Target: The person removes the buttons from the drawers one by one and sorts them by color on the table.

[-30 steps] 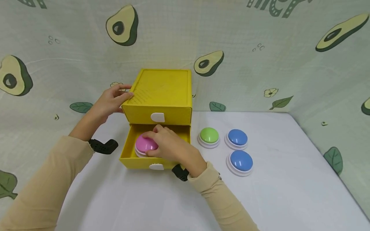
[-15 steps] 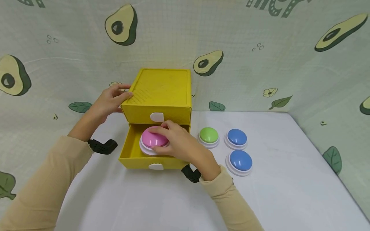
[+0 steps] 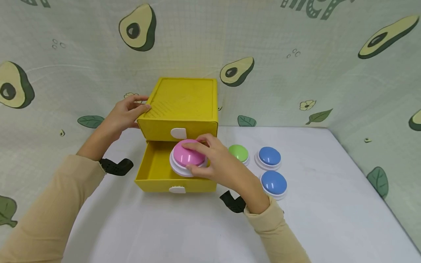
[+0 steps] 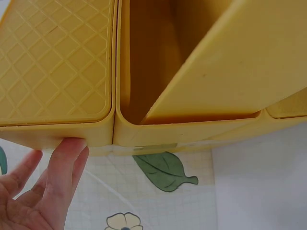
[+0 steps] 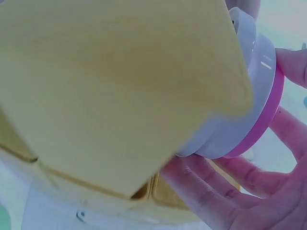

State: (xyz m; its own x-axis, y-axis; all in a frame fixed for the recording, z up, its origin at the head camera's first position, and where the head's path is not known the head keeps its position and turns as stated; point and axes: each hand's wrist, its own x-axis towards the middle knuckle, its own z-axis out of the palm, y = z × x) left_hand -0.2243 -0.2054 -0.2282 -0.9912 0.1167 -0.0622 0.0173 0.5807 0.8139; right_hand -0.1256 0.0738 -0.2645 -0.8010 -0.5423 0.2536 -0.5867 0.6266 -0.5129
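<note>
My right hand (image 3: pixel 223 164) grips a pink-domed buzzer button (image 3: pixel 189 153) with a white base, thumb and fingers round its rim. The button is over the right part of the pulled-out lower drawer (image 3: pixel 152 166), raised and slightly tilted. In the right wrist view the fingers (image 5: pixel 201 182) are spread about the white base (image 5: pixel 259 76), partly behind the drawer front. My left hand (image 3: pixel 123 115) rests against the left side of the yellow two-drawer box (image 3: pixel 184 98), its fingertips at the upper edge. The left wrist view has those fingers (image 4: pixel 67 163) touching the box wall.
Right of the box, a green buzzer button (image 3: pixel 239 152) and two blue buzzer buttons, one at the back (image 3: pixel 269 156) and one nearer (image 3: pixel 274 182), stand on the white table (image 3: pixel 329 197). The upper drawer (image 3: pixel 158 130) is closed. An avocado-print cloth (image 3: pixel 197 36) hangs behind.
My right hand has lifted the pink buzzer button from the left of the drawer and carried it rightward. The left hand has stayed at the box.
</note>
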